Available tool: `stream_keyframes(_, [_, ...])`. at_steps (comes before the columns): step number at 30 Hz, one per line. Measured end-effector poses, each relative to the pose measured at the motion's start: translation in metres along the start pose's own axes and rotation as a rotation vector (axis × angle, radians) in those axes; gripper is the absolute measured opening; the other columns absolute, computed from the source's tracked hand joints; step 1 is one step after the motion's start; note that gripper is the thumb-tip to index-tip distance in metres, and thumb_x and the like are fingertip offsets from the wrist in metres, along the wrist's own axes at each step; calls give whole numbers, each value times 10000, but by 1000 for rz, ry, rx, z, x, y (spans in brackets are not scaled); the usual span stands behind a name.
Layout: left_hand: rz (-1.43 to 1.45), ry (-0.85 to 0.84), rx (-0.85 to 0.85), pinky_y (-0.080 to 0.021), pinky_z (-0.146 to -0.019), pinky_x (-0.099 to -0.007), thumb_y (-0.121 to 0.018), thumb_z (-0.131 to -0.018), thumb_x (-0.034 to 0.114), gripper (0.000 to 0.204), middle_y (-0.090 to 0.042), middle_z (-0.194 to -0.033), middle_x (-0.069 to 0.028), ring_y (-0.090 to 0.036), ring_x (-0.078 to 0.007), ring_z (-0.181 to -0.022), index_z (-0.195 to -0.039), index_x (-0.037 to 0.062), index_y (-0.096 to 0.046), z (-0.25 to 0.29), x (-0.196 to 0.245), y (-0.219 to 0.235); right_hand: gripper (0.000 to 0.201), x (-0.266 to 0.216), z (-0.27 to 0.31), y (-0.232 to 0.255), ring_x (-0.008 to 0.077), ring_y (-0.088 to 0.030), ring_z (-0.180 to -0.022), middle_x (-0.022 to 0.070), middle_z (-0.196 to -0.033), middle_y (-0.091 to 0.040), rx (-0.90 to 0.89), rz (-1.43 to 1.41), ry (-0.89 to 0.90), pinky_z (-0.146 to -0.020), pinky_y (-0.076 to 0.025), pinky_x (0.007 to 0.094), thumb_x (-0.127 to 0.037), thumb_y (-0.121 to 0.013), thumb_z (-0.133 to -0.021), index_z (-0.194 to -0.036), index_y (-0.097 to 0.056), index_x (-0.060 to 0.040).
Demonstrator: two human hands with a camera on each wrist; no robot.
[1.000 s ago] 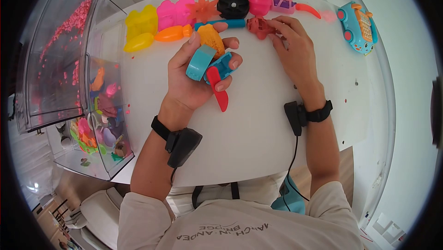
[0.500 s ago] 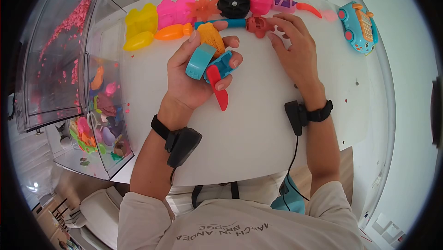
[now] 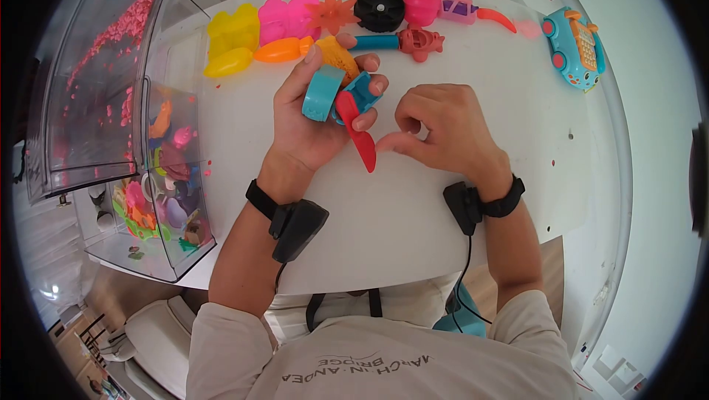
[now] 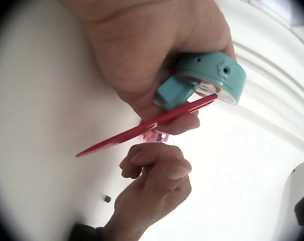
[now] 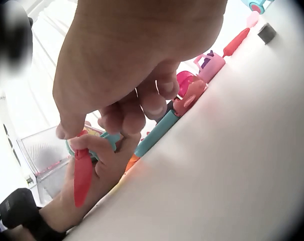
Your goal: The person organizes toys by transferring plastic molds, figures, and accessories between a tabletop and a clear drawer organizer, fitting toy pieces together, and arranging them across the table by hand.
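Left hand [image 3: 310, 127] gripped a red plastic knife [image 3: 363, 141], teal plastic toy pieces [image 3: 323, 93] and an orange textured toy [image 3: 338, 60]. Right hand [image 3: 452, 130], fingers curled round nothing, hovered near the blade. Beyond, a blue plastic tube [image 3: 377, 42] and reddish animal-shaped toy [image 3: 421, 44] obstructed the far edge. Clear plastic bins [image 3: 88, 112] bounded the left; white tabletop [image 3: 384, 230] spread to its near edge.

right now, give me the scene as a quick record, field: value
left hand: grips red knife, teal toy pieces, orange piece
right hand: fingers curled, near red knife, holds nothing
back row: yellow mold, pink mold, black disc among others
in front: teal tube beside reddish figure
right end: blue toy phone
left side: clear bin with toys
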State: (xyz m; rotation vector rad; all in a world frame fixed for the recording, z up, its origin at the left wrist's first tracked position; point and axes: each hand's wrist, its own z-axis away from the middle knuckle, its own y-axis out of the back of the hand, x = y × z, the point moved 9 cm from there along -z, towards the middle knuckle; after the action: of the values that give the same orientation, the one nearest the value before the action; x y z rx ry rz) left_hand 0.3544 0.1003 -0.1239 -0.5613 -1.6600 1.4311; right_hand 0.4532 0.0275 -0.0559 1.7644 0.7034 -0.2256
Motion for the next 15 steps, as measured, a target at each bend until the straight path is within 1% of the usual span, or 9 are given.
stream_keyframes(4, [50, -28, -76, -505, -647, -362, -551, -1027, 428, 359, -576, -1151, -115, -550, -274, -1050, -1275, 170, -533, -1, 2, -2, 511, -3, 1, -7, 235, -594, -556, 24, -636, -604, -68, 71, -16, -537, -454, 344, -536, -862, -729, -711, -614, -90])
stream_keyframes(5, [73, -46, -138, -510, -693, -373, -573, -1023, 400, 331, -560, -1159, -108, -530, -274, -1076, -1267, 179, -531, -1, 4, -7, 511, -4, 1, -9, 235, -594, -556, 24, -636, -604, -69, 69, -16, -537, -454, 344, -536, -862, -729, -711, -614, -90])
stream_keyframes(6, [96, -66, -199, -515, -739, -384, -594, -1020, 371, 307, -544, -1168, -101, -511, -274, -1101, -1258, 189, -530, 0, 6, -12, 472, -5, -1, -7, 230, -597, -558, 24, -655, -621, -13, 1, -23, -541, -460, 340, -501, -863, -743, -742, -637, -87])
stream_keyframes(7, [94, -70, -195, -515, -739, -384, -594, -1020, 371, 307, -544, -1168, -101, -511, -274, -1101, -1258, 189, -530, 1, 5, -13, 433, -6, -2, -6, 224, -600, -559, 25, -673, -639, 43, -69, -28, -546, -467, 336, -467, -863, -757, -773, -660, -85])
stream_keyframes(8, [73, -109, -173, -516, -776, -381, -619, -1009, 360, 325, -519, -1172, -95, -495, -257, -1106, -1258, 179, -513, 1, 7, -13, 433, -8, -2, -9, 224, -600, -559, 25, -673, -639, 42, -75, -24, -546, -467, 336, -467, -863, -757, -773, -660, -85])
stream_keyframes(9, [51, -147, -152, -517, -813, -378, -643, -998, 349, 348, -494, -1176, -89, -479, -240, -1111, -1258, 170, -495, 1, 9, -12, 377, -3, -2, -14, 220, -606, -564, 25, -691, -653, 21, -103, -91, -548, -472, 333, -411, -854, -776, -812, -675, -81])
stream_keyframes(10, [49, -150, -151, -517, -813, -378, -643, -998, 349, 348, -494, -1176, -89, -479, -240, -1111, -1258, 170, -495, 1, 10, -12, 323, 1, -2, -18, 215, -611, -568, 25, -708, -667, 1, -129, -158, -551, -477, 330, -355, -845, -794, -852, -690, -78])
stream_keyframes(12, [75, -142, -173, -505, -876, -403, -661, -992, 337, 342, -495, -1173, -80, -487, -236, -1115, -1247, 172, -504, 1, 9, -12, 273, -2, -2, -17, 210, -611, -567, 24, -710, -667, 1, -158, -170, -548, -475, 329, -303, -824, -807, -871, -688, -74])
stream_keyframes(15, [50, -159, -82, -505, -877, -409, -684, -980, 323, 343, -499, -1178, -71, -501, -238, -1119, -1238, 175, -515, 1, 8, -9, 207, 0, -2, -14, 197, -612, -573, 29, -721, -666, -15, -203, -197, -547, -474, 323, -230, -794, -823, -907, -692, -71])
